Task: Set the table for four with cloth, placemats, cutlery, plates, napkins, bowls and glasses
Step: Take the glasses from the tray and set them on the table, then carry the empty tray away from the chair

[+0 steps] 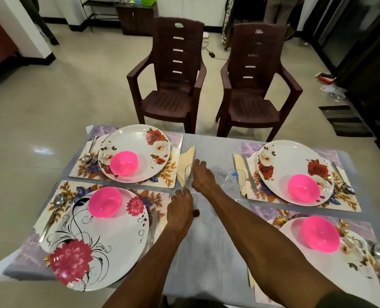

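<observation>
L hand (pixel 181 210) grips glass (pixel 194 197); R hand (pixel 203 175) grips 2nd glass (pixel 188 174).

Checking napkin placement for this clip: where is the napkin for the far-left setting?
In the head view, the yellow napkin lies on the grey cloth just right of the far-left placemat, partly hidden by the right hand.

Both bare forearms reached forward from the lower edge, converging toward the middle; the left hand (pixel 181 208) lay nearer, knuckles up, its fingers curled downward and thumb out to the right; the right hand (pixel 201 174) stretched farther ahead, slightly to the right, fingers bent over at the knuckles; what either held could not be told.
</observation>
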